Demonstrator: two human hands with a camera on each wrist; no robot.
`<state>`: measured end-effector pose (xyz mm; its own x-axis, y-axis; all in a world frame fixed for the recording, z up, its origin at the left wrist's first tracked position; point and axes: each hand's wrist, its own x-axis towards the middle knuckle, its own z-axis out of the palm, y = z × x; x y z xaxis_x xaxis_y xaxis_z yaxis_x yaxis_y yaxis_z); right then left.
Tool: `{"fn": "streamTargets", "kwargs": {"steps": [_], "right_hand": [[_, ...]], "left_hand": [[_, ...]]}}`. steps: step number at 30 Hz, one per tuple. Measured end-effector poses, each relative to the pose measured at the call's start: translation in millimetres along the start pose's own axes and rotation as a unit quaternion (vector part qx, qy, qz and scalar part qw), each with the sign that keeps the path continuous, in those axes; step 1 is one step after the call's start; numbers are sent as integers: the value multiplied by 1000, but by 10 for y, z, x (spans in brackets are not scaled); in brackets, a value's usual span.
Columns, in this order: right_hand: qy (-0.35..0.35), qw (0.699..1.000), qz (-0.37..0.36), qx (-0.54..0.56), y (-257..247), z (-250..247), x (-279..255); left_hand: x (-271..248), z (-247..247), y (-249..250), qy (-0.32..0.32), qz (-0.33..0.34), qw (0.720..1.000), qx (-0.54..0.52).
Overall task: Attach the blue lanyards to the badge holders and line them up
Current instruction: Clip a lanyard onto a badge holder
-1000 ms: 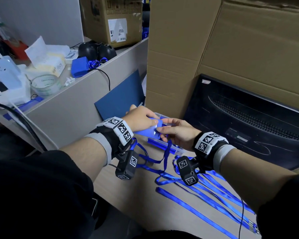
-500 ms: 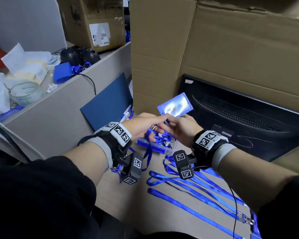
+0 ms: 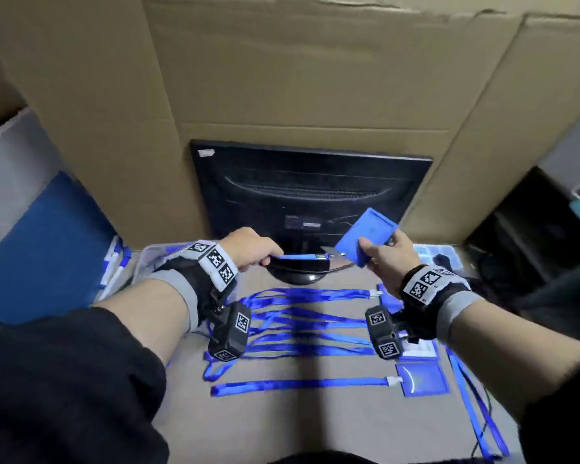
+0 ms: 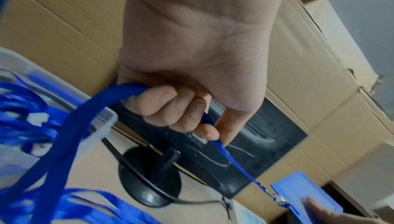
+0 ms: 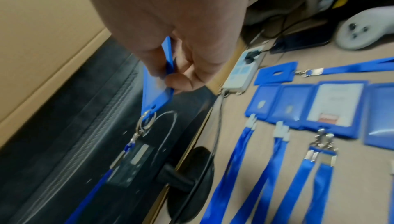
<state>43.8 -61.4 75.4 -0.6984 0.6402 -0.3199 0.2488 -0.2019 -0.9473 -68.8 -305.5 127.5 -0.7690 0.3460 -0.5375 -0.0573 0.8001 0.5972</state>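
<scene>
Lanyard, blue: strap gripped in left hand, metal clip already hooked to badge holder pinched in right hand, both held above bench. Step: attachment looks done. Next: lay pair beside finished row, strap parallel.
</scene>
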Motion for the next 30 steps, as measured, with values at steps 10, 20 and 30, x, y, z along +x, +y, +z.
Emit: {"fn": "streamTargets", "kwargs": {"steps": [10, 20, 30], "right_hand": [[160, 974, 141, -73, 719, -1364, -204], [211, 935, 265, -108, 1625, -1715, -304], [193, 925, 299, -132, 2660, -2143, -19]], "left_hand": [[280, 1117, 555, -195, 1, 965, 176], [391, 1904, 330, -308, -41, 933, 180], [520, 2268, 89, -349, -98, 922, 138]]}}
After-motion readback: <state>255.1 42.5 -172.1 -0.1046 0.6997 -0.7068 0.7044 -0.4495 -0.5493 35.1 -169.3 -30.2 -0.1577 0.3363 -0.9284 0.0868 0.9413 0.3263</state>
